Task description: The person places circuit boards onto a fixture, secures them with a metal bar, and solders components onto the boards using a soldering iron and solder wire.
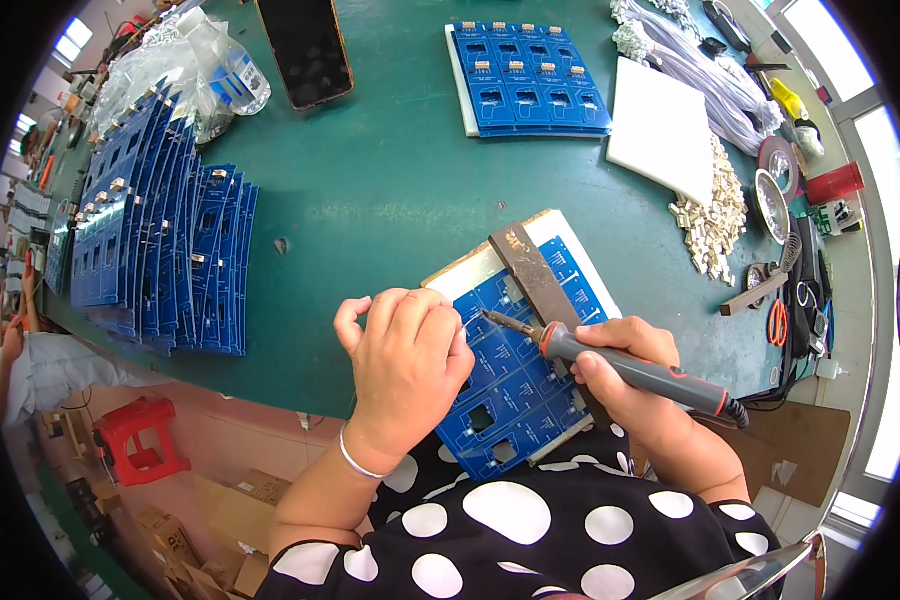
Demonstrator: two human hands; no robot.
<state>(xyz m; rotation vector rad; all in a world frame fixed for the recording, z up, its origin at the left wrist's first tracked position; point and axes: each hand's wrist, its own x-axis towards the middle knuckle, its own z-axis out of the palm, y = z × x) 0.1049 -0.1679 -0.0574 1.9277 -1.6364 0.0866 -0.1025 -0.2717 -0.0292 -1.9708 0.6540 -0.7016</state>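
The right hand point(625, 365) has its fingers closed around the grey handle of a soldering iron point(635, 372), the thumb and index finger gripping it near the front, so that the tool slants across to the person's left, its cord trailing from the back end. Its metal tip is at the upper left part of a blue circuit board panel point(510, 385), though whether it touches the surface is too fine to tell. The left hand point(410, 350) is at the panel's left edge, back of the hand up, the fingers curled in and drawn close together (a pale band point(360, 458) circles that wrist); the fingertips are turned away from view, so I cannot tell what they pinch, if anything. The panel rests on a white slab point(592, 275) at the near edge of the green bench point(370, 200), close in front of the person, with a dark bar point(532, 272) lying across it and passing beside the right hand. Farther off on the bench, a stack of blue boards point(530, 100) sits beside a white block point(660, 125), with a heap of small cream connectors point(710, 220) next to that; more boards point(160, 235) stand in rows at the left.
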